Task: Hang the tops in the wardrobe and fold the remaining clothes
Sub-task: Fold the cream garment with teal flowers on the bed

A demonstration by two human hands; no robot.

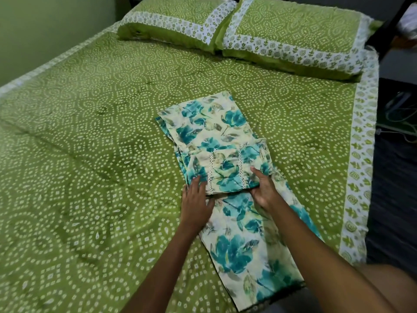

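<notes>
A cream garment with teal flowers [216, 132] lies lengthwise on the green bed [90, 132], running from the middle toward the near edge. Its lace-trimmed end [225, 170] is folded over the middle part. My left hand [196, 202] rests flat with straight fingers on the left edge of that folded flap. My right hand [262, 190] grips the flap's near right edge, thumb on top and fingers under the cloth. The garment's near end [246, 256] lies flat between my forearms.
Two green pillows [176, 19] [293, 39] lie at the head of the bed. A green wall stands to the left. On the right, past the bed's white border [361, 154], is a dark floor with cables [399, 114].
</notes>
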